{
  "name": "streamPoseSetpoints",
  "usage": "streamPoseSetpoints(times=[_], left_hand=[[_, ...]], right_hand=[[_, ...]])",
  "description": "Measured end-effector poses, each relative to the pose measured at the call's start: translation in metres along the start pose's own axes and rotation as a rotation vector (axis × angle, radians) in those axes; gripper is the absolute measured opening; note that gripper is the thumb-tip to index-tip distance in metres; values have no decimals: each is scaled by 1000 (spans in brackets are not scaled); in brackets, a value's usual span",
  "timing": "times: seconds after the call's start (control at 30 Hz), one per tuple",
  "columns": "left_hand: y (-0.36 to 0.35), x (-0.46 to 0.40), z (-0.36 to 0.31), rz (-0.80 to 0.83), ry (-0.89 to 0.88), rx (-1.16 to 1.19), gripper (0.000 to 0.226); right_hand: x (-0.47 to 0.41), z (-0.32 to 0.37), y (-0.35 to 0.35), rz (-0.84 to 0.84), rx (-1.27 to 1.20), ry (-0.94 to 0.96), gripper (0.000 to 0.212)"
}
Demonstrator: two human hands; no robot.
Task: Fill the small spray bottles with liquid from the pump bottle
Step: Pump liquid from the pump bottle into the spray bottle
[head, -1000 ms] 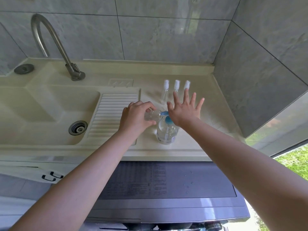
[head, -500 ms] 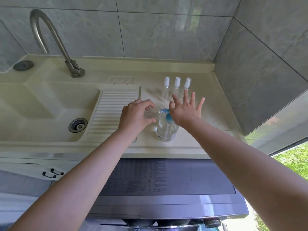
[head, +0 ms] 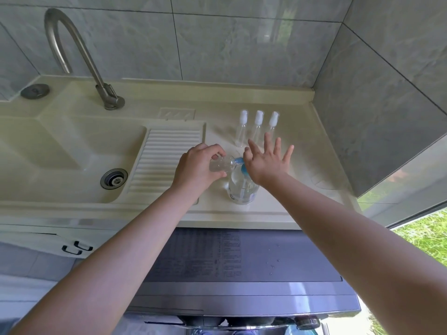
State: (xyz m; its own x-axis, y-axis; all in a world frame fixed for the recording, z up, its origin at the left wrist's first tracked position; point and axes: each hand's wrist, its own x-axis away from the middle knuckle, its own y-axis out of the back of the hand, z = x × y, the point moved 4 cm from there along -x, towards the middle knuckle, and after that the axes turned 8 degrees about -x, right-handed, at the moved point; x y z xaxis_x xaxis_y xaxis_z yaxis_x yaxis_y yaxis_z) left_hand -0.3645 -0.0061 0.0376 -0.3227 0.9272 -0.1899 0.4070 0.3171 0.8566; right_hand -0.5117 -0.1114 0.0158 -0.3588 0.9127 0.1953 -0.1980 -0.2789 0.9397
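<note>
Your left hand (head: 197,169) grips a small bottle (head: 221,164) at the pump bottle's (head: 242,189) blue spout (head: 238,161). Your right hand (head: 264,163) presses the pump, fingers spread straight.

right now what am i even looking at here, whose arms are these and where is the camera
There is no machine here. The arms belong to a person, and the camera sits on that person's head, looking forward and down, so you see what they see.

They stand at a cream counter with a sink and a tap on the left. The left hand has its grip on a small clear bottle, tilted on its side with its mouth at the blue nozzle of the pump bottle. The right hand lies on the pump top with fingers spread straight, as if pressing.

Behind the hands, three small spray bottles with white caps stand in a row. Below the counter edge is the dark top of an appliance.
</note>
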Motion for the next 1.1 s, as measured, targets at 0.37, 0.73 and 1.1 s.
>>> streamPoseSetpoints(times=[0.37,0.73,1.1], left_hand=[[-2,-3,0,-6,-17,11,42],[0,-4,-1,-25,-50,-25,42],[-2,-11,-3,-4,-53,-72,43]], right_hand=[[3,2,3,-4,-18,-6,55],[12,-14,17,-30,-17,8,56],[18,-17,6,30,-97,-15,55]])
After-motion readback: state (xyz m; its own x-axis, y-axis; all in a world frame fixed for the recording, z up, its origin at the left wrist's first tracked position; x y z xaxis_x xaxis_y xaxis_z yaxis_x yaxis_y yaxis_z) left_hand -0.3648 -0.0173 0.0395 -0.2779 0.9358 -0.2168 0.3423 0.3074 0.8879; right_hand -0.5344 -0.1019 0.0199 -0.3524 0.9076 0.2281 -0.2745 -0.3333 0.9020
